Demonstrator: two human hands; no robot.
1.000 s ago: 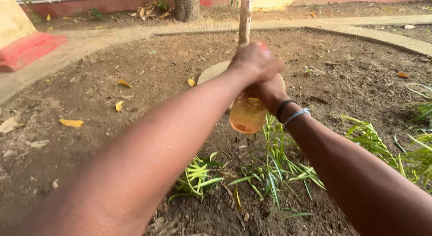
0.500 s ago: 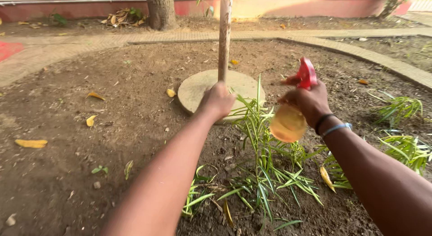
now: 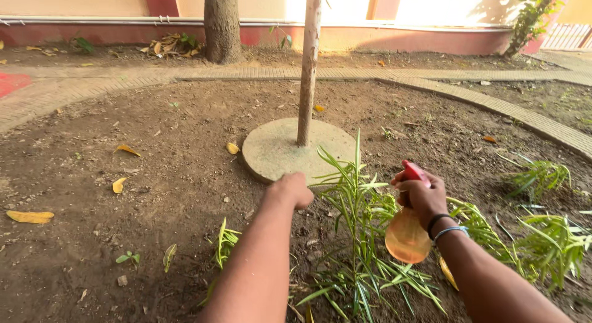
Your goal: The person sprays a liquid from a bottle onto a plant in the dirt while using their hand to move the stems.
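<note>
My right hand (image 3: 424, 196) grips an orange spray bottle (image 3: 407, 238) with a red trigger head, held above the right side of a green plant (image 3: 359, 212) with long narrow leaves. My left hand (image 3: 293, 188) is a closed fist with nothing seen in it, stretched forward just left of the same plant, near the front edge of a round concrete base (image 3: 271, 151). A thin wooden pole (image 3: 309, 64) rises out of that base.
Bare brown soil with yellow fallen leaves (image 3: 29, 216) lies to the left. More leafy plants (image 3: 542, 237) grow at the right. A brick path (image 3: 493, 104) curves around the bed, with a tree trunk (image 3: 221, 24) and a wall behind.
My hands have parted: the left let go near the bottle and moved left, the right carried the bottle right and down. The view has pulled back from the pole.
</note>
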